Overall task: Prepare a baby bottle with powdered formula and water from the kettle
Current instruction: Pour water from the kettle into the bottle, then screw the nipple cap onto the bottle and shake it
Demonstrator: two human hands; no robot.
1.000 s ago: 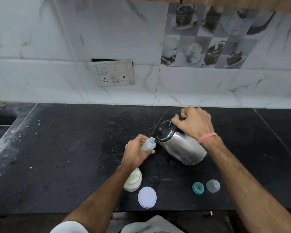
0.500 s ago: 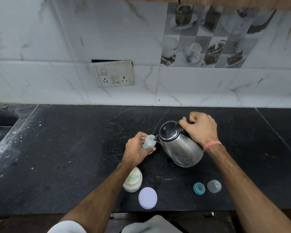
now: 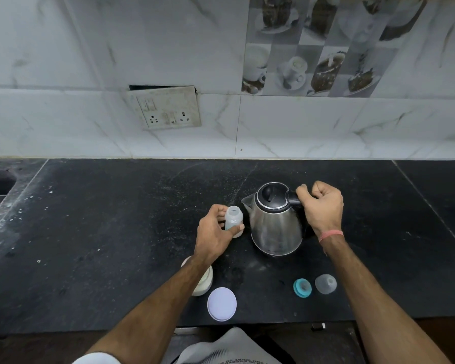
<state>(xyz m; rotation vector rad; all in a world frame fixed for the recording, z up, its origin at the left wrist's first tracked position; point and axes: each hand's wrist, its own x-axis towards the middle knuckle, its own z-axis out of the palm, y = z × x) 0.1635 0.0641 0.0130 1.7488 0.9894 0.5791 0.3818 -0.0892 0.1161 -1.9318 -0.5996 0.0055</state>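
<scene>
Two loose parts sit nearest the counter's [image 3: 90, 232] front edge on the right, a teal screw ring [image 3: 302, 287] and a clear bottle cap [image 3: 325, 284], just beside each other and well out of the way of the pouring, presumably parked there until the bottle is ready to be closed. To their left lies a round white lid [image 3: 221, 303], and just beyond it stands the pale formula jar [image 3: 204, 282], open and partly hidden under the left forearm. Farther back, the left hand [image 3: 214, 236] wraps fingers and thumb round the small translucent baby bottle [image 3: 233, 219], which stands upright and uncapped, its mouth free beside the kettle's spout; the grip looks meant to steady so light a thing. Just to the right, the steel electric kettle [image 3: 275, 227] stands upright with its base apparently resting on the counter, lid down, spout pointing toward the bottle. The right hand [image 3: 322, 206] is curled round its black handle. How much water the bottle holds cannot be told. Behind, a switch-and-socket plate [image 3: 166, 109] is fixed to the marbled tile wall.
</scene>
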